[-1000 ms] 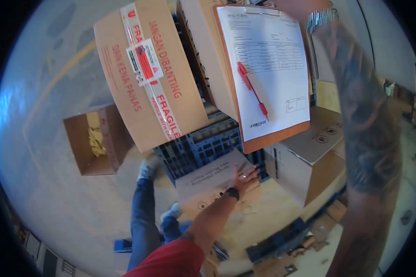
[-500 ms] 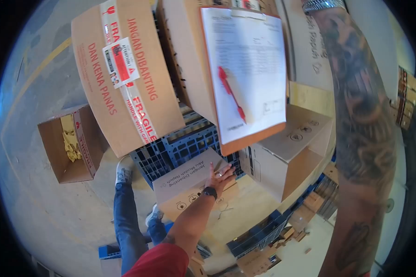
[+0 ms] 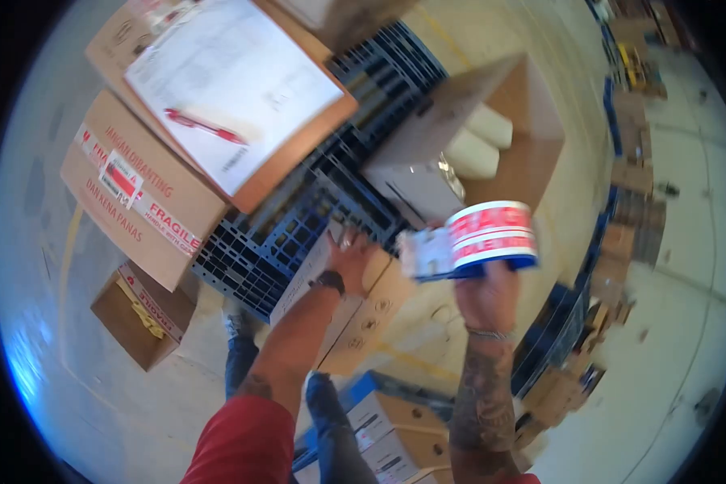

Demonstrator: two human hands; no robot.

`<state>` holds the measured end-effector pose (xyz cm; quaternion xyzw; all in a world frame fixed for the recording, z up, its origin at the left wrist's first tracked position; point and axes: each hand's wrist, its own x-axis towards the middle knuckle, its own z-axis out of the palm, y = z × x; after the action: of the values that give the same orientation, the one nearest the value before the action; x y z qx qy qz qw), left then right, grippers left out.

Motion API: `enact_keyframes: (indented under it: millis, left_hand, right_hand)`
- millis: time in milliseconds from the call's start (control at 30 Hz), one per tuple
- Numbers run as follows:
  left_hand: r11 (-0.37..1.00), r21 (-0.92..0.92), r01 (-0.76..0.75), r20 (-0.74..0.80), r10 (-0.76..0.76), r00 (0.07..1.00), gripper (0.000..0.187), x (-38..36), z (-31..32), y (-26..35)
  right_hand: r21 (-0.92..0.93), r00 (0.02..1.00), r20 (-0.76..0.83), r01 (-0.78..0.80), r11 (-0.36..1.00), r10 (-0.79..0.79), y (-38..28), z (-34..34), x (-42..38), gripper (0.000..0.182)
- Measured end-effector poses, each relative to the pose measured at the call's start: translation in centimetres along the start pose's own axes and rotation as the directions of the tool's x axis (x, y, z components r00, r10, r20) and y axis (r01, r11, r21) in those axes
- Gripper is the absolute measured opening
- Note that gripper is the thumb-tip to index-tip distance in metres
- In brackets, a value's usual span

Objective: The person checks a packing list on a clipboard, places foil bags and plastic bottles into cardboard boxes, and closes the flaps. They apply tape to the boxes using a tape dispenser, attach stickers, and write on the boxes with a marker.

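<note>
My left hand (image 3: 352, 262) lies on a closed cardboard box (image 3: 365, 324) with its fingers stretched out over the top. My right hand (image 3: 489, 297) grips a tape dispenser (image 3: 492, 235) loaded with a wide roll of white tape with red print. It is held above the floor, to the right of that box; most of the fingers are hidden behind the roll. Beyond the dispenser stands an open cardboard box (image 3: 411, 161) with whitish rolled pieces (image 3: 484, 143) inside.
A clipboard with papers (image 3: 242, 73) and a red pen (image 3: 206, 127) lies on boxes at upper left. Beside it sits a large box with FRAGILE tape (image 3: 137, 194). Blue plastic pallets (image 3: 331, 173) lie underneath. A small open box (image 3: 141, 323) stands on the floor; more boxes (image 3: 399, 436) are below.
My right hand has come down from the upper right and now shows the tape dispenser. My left hand stays on the box. The view has turned, bringing the open box's inside into sight.
</note>
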<state>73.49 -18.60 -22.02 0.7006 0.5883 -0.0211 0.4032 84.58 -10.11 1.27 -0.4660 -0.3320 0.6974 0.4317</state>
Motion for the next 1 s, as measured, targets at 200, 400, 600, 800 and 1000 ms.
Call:
enact_keyframes:
  millis: [200, 400, 600, 800, 1000]
  left_hand:
    - [0.999, -0.042, -0.01, -0.082, 0.007, 0.997, 0.118, -0.1, 0.2, 0.2]
    - [0.995, -0.007, 0.101, -0.006, -0.101, 0.995, 0.121, 0.0, -1.0, 1.5]
    - [0.992, 0.022, 0.123, -0.024, -0.123, 0.992, 0.12, 0.0, -1.1, 2.0]
    - [0.997, 0.022, 0.073, -0.023, -0.072, 0.997, 0.118, 0.2, -0.8, 1.3]
    - [0.998, -0.005, 0.058, -0.003, -0.058, 0.998, 0.119, 0.5, -1.0, 1.1]
  right_hand:
    - [0.294, 0.998, -0.025, 0.06, 0.954, -0.056, 6.3, -7.7, -5.0, 0.055]
    - [0.21, 0.928, -0.038, -0.356, 0.911, 0.371, 12.9, -14.4, -2.5, 0.013]
    - [-0.56, 0.998, 0.011, 0.057, 0.826, -0.061, 15.5, -19.3, 4.2, 0.043]
    - [-0.894, 0.825, 0.444, 0.434, -0.113, -0.348, 19.2, -20.5, 8.1, 0.057]
    - [-0.712, 0.996, 0.084, 0.064, 0.7, -0.006, 24.3, -21.3, 11.0, 0.035]
